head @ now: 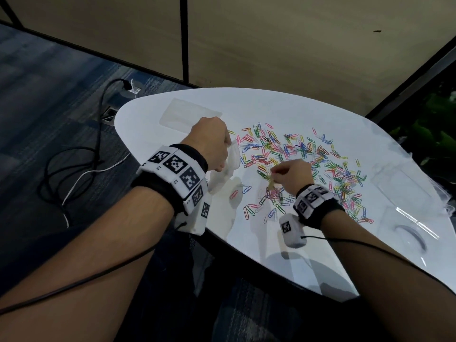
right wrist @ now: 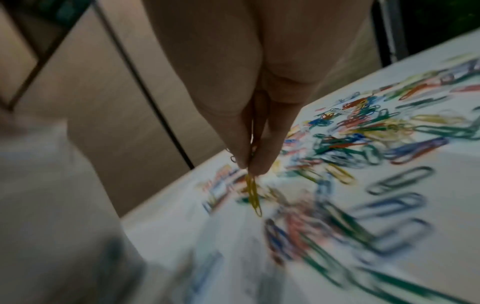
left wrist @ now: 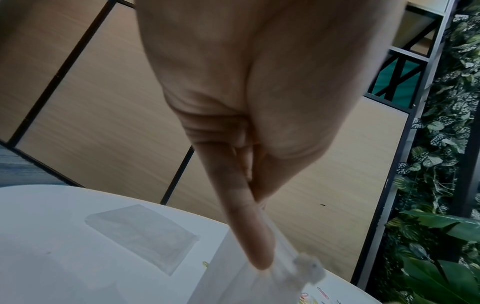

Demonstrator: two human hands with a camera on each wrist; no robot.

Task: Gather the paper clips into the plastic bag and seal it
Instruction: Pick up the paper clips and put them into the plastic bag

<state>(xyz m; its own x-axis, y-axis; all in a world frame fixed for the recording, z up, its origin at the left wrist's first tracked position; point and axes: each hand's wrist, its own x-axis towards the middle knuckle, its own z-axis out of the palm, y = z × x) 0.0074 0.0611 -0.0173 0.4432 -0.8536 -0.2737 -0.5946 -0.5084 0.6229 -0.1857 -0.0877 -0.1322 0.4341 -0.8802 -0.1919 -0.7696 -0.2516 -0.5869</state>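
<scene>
The left hand [head: 211, 144] is raised over the near-left part of the white desk [head: 308, 243] and pinches the top edge of a clear plastic bag [head: 225, 169], which hangs crumpled below the fingers [left wrist: 249, 236]; in the left wrist view the bag's zip strip runs out from under the fingertip. The right hand [head: 292, 176] hovers just above the desk, its fingertips pressed together on a yellow paper clip [right wrist: 253, 195] that dangles from them (another clip or two may be in the same pinch, but the blur hides this). The coloured paper clips [head: 308, 154] lie scattered across the middle of the desk, a looser group just beside the right wrist. A flat stack of clear bags [head: 190, 114] lies at the far left of the desk, behind the left hand, well apart from the held bag. Black cables [head: 74, 156] trail over the blue carpet to the left of the desk.
</scene>
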